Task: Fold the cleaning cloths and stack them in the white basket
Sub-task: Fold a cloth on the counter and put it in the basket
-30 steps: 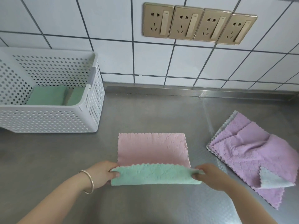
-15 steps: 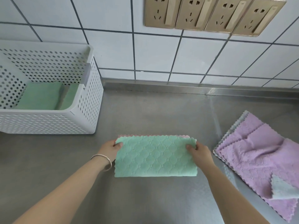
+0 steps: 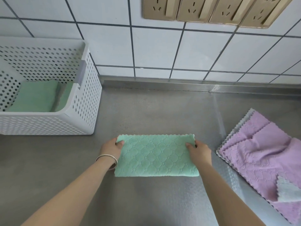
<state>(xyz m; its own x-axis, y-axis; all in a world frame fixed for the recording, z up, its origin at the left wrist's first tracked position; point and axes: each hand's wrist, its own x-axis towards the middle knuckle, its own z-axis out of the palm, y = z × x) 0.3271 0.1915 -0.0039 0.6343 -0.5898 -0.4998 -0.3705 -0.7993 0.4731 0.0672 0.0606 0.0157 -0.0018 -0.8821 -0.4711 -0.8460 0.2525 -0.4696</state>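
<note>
A cleaning cloth (image 3: pixel 156 156), folded in half with its green side up, lies flat on the steel counter in front of me. My left hand (image 3: pixel 112 148) pinches its far left corner and my right hand (image 3: pixel 197 148) pinches its far right corner. The white perforated basket (image 3: pixel 81 115) stands at the back left and holds folded green cloths (image 3: pixel 35 97). A loose pile of purple cloths (image 3: pixel 263 157) lies at the right, with one pale corner turned up.
The steel counter (image 3: pixel 154 108) ends at a raised lip under a white tiled wall. A row of gold wall sockets (image 3: pixel 208 10) hangs above. Bare counter lies between the basket and the folded cloth.
Both hands carried the cloth's near edge away from me and laid it on the far edge, covering the pink side. The cloth now lies folded in half, green up.
</note>
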